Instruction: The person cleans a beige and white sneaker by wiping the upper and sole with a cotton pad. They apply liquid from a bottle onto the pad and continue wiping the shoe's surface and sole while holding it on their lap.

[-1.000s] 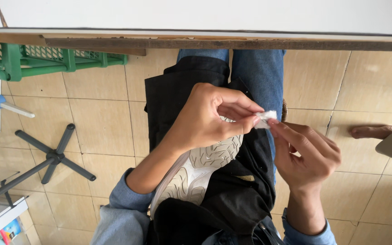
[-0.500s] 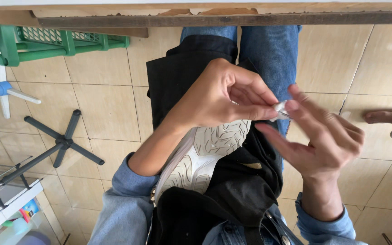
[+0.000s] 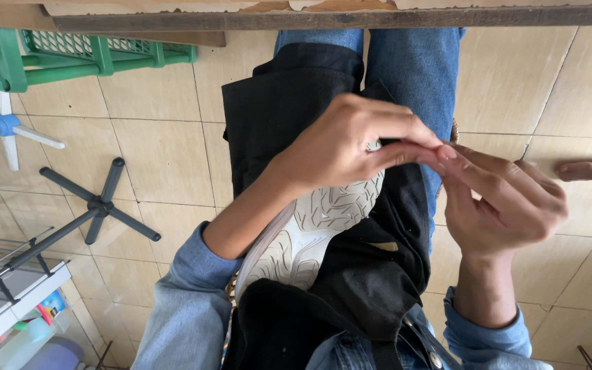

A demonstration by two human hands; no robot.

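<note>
A: Where are our hands?
B: Left hand (image 3: pixel 340 147) and right hand (image 3: pixel 508 202) meet fingertip to fingertip above the shoe sole (image 3: pixel 316 229) in our lap. Both pinch closed; whatever sits between them is hidden.
A: Sole?
B: Pale, tread up, lying on the black cloth (image 3: pixel 289 109), under the left wrist.

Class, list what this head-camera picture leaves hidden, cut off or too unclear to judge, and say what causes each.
- Whatever the left hand and right hand pinch: head view, hidden by the meeting fingertips.
- Shoe upper: only the pale sole shows, with black cloth around it.
- Green crate: cut off by the top and left edges.
- Another person's foot: cut off by the right edge.
</note>
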